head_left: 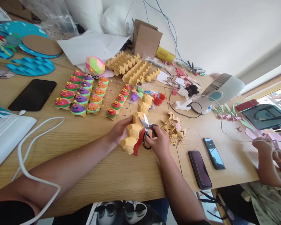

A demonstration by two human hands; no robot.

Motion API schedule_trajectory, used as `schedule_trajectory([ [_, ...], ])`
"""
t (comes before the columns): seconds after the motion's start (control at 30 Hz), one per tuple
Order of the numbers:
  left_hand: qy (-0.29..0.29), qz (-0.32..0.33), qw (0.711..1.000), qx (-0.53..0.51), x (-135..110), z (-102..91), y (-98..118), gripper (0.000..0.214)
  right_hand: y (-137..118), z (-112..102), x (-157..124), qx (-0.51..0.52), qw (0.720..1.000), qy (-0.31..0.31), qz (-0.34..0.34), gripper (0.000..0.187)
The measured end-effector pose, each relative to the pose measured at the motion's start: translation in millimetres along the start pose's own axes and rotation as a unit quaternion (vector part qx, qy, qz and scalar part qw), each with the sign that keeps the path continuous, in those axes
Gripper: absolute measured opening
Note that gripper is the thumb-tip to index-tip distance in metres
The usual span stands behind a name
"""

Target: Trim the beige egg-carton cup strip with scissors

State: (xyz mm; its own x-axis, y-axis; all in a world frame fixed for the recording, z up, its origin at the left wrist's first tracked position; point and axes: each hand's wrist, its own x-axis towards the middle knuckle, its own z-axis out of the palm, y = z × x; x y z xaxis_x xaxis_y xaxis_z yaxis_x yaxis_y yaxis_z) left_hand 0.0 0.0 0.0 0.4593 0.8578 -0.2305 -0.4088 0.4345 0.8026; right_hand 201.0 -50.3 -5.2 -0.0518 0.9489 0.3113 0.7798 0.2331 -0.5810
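Observation:
My left hand (120,130) is closed round the side of a yellow-brown egg carton strip (131,129) with a row of bumps, held slantwise over the table. In my right hand (160,142) is a pair of scissors (148,126) with black handles. Their blades are parted and lie against the strip's right edge. Beneath the strip a red object (138,144) shows in part; its kind is hidden. Torn carton scraps and crumbs (174,128) lie right of my right hand. Beyond the strip stand rows of painted carton caterpillars (97,93) with faces.
Uncut egg cartons (131,67) lie at the back, near a cardboard box (146,39). A white fan (219,90), a red cup (159,99) and phones (199,170) are to the right. A white cable (22,156) crosses my left forearm. Another person's hands (263,148) are at far right.

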Motion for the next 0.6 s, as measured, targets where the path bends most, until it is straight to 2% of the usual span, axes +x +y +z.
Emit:
schedule_trajectory([
  [0.1, 0.010, 0.000, 1.000, 0.005, 1, -1.8, -2, 0.060, 1, 0, 0, -0.006, 1.000, 0.000, 0.007, 0.025],
  [0.37, -0.011, -0.005, 1.000, 0.002, 0, -3.0, -6, 0.058, 3, 2, -3, -0.037, 0.998, 0.012, 0.050, 0.023],
  [0.47, -0.021, 0.008, 1.000, 0.003, 1, -2.5, -8, 0.052, 2, 3, -3, 0.015, 0.996, 0.006, 0.083, 0.016],
  [0.6, -0.012, 0.016, 1.000, -0.010, 2, -2.8, -11, 0.054, -2, 3, -2, 0.138, 0.982, -0.017, 0.127, 0.024],
])
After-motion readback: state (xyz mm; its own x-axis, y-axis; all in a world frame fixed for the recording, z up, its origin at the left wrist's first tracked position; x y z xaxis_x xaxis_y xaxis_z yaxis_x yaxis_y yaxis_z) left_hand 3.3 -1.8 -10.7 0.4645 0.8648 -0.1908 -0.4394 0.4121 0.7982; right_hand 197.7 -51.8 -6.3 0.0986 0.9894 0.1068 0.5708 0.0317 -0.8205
